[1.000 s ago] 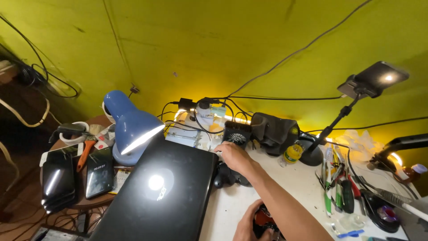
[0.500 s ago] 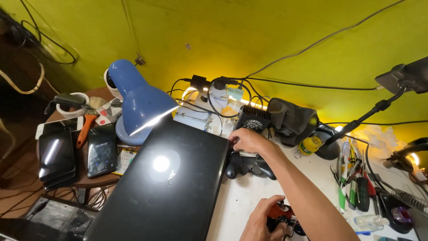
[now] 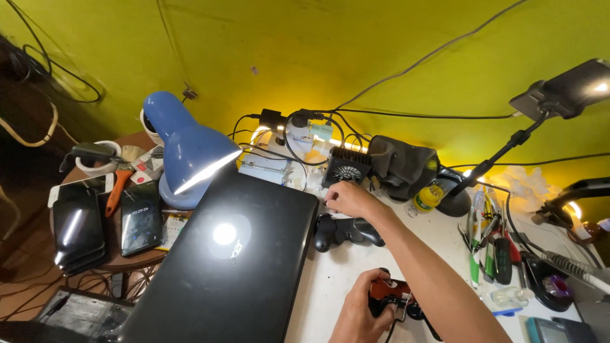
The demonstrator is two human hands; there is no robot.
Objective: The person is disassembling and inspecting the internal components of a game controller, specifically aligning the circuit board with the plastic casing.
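Note:
My right hand point(image 3: 346, 198) reaches across the white desk point(image 3: 330, 273), fingers curled and pointing down just behind the far right corner of a closed black laptop point(image 3: 222, 254). It is between a small black fan point(image 3: 346, 168) and a black gamepad point(image 3: 346, 232) lying on the desk. What its fingertips touch is hidden. My left hand point(image 3: 357, 316), low in the view and partly under my right forearm, grips a red and black game controller point(image 3: 391, 295).
A lit blue desk lamp point(image 3: 187, 149) stands left of the laptop. Phones point(image 3: 79, 228) and a brush point(image 3: 117, 184) lie on a round side table. A black pouch point(image 3: 403, 162), yellow bottle point(image 3: 429, 197), screwdrivers point(image 3: 489, 248), cables and a phone on a stand point(image 3: 562, 92) crowd the back and right.
The view has tilted down and shifted, bringing more of the desk into sight. My right hand stays by the fan behind the laptop's corner. My left hand keeps its hold on the controller.

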